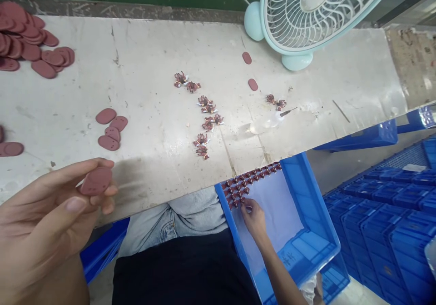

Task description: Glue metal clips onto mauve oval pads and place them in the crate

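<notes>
My left hand [64,205], large at the lower left, pinches a reddish-brown oval piece [97,181] between thumb and fingers above the table. Down in the blue crate [308,196], my right hand [252,216] has its fingers together at a small dark red figure [242,200] at the end of a row. Rows of similar figures stand on a white sheet [272,205] in the crate. More small figures [204,100] lie in clusters mid-table. Several oval pieces [112,132] lie beyond my left hand.
A pile of oval pieces [23,37] is at the far left of the table [146,68]. A pale blue fan [296,62] stands at the back right. Near a clear bottle with a needle tip [265,124] lie two figures. Blue crates [381,223] are stacked at the right.
</notes>
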The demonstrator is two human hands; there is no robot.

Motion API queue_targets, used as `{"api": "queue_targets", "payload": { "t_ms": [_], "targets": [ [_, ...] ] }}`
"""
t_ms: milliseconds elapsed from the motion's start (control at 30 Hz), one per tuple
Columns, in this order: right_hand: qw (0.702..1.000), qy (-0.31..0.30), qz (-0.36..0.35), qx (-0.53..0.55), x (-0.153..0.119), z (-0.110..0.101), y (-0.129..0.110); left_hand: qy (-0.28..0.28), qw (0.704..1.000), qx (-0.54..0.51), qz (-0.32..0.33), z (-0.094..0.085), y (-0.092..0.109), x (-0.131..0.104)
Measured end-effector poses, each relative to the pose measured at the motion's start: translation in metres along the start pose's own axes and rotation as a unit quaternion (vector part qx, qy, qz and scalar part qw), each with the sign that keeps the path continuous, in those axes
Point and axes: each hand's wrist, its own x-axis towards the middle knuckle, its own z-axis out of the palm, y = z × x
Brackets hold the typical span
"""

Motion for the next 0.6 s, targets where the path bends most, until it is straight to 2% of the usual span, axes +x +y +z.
{"api": "queue_targets", "payload": {
  "t_ms": [100, 200, 267, 367, 500, 533, 567, 600],
  "targets": [
    [0.999, 0.016, 0.006, 0.029, 0.0, -0.002, -0.009, -0.001, 0.996, -0.063, -0.059, -0.005, 0.005, -0.003],
    [0.995, 0.045, 0.009, 0.087, -0.005, -0.015, -0.034, -0.001, 0.995, -0.076, -0.066, -0.01, 0.001, -0.006],
    [0.987, 0.062, 0.001, 0.148, -0.01, -0.028, -0.062, -0.01, 0.992, -0.108, -0.071, -0.01, -0.006, -0.01],
    [0.96, 0.052, -0.029, 0.274, -0.014, -0.05, -0.118, -0.062, 0.971, -0.183, -0.144, -0.002, -0.017, -0.018],
    [0.897, -0.039, -0.072, 0.433, -0.001, -0.068, -0.201, -0.18, 0.911, -0.298, -0.223, 0.026, -0.027, -0.028],
    [0.869, -0.074, -0.077, 0.482, 0.007, -0.071, -0.22, -0.201, 0.894, -0.324, -0.235, 0.034, -0.028, -0.031],
    [0.819, -0.121, -0.079, 0.555, 0.017, -0.073, -0.237, -0.214, 0.878, -0.348, -0.249, 0.04, -0.028, -0.033],
    [0.744, -0.177, -0.076, 0.639, 0.028, -0.075, -0.251, -0.222, 0.863, -0.369, -0.264, 0.045, -0.028, -0.035]
  ]
}}
